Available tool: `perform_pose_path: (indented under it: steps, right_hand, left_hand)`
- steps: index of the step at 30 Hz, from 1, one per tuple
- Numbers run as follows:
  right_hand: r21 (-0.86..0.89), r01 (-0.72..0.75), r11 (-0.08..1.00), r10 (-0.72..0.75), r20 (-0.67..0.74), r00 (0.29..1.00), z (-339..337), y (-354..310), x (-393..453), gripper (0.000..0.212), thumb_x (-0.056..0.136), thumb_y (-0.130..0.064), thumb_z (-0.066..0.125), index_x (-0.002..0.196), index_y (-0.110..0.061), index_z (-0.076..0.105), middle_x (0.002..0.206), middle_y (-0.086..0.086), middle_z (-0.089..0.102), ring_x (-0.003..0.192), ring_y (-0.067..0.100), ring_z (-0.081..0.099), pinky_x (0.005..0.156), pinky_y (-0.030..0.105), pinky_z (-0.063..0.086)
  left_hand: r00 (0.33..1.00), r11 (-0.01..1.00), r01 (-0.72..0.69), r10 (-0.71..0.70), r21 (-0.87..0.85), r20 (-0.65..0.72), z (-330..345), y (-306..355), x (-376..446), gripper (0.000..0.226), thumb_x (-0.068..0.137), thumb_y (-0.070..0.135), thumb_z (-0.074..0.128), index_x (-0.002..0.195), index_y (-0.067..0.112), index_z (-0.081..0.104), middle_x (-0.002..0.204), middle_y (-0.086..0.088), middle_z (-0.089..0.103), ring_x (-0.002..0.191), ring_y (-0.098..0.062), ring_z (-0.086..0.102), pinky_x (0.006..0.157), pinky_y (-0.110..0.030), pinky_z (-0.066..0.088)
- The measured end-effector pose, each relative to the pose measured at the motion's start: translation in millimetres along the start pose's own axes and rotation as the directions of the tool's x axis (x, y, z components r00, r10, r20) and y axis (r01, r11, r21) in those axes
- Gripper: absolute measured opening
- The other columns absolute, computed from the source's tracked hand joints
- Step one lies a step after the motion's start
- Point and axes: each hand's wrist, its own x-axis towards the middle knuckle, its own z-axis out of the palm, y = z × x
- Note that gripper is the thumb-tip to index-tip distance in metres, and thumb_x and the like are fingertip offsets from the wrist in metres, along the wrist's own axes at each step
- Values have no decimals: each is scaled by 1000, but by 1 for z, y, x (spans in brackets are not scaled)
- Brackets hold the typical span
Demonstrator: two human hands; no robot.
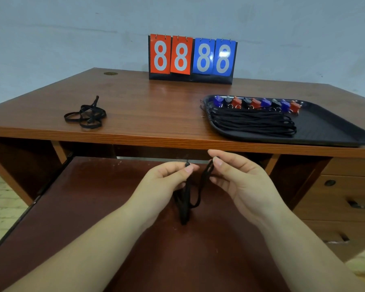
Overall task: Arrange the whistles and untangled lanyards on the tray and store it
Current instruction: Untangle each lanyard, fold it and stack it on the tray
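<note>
Head view looks down at both hands working a black lanyard over the pulled-out keyboard shelf, just in front of the desk edge. Left hand pinches the little bead end between thumb and fingertips, right hand pinches the cord loop up near its thumb, so both sets of fingers are closed on the same lanyard and the rest of it droops in a bunched loop between the wrists, hanging mostly straight down. Looks like it's mid-untangle to me, not sorted yet. The tray sits up on the desk to the right, well beyond the hands, and the right hand is clearly the nearer one to it. On it there's a row of whistles in blue, black and red along the far edge, and a pile of straightened lanyards laid lengthwise left to right in front of them. So I'd guess this one needs to be stretched out and laid along that same left-right line. One more tangled lanyard is lying on the desk off to the left, near the front edge. A flip scoreboard reading 8888 stands at the back.
</note>
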Motion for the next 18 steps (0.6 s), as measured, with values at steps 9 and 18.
perform_pose_path:
  steps: [9,18]
  right_hand:
    - [-238,63,969,-65,-2,998,0,4,0,25,83,-7,64,101,-22,73,99,9,73,100,23,67,90,34,53]
    - [-106,-13,994,10,-30,1000,2,8,0,20,61,-19,73,81,-17,70,77,4,71,79,17,67,84,37,53]
  left_hand:
    - [998,984,7,4,-180,62,2,4,-3,21,75,12,66,94,15,73,69,3,69,61,-4,60,62,-17,52]
    - [998,980,6,7,-197,70,2,5,-3,14,69,9,69,82,9,64,66,0,68,60,-8,64,60,-19,53]
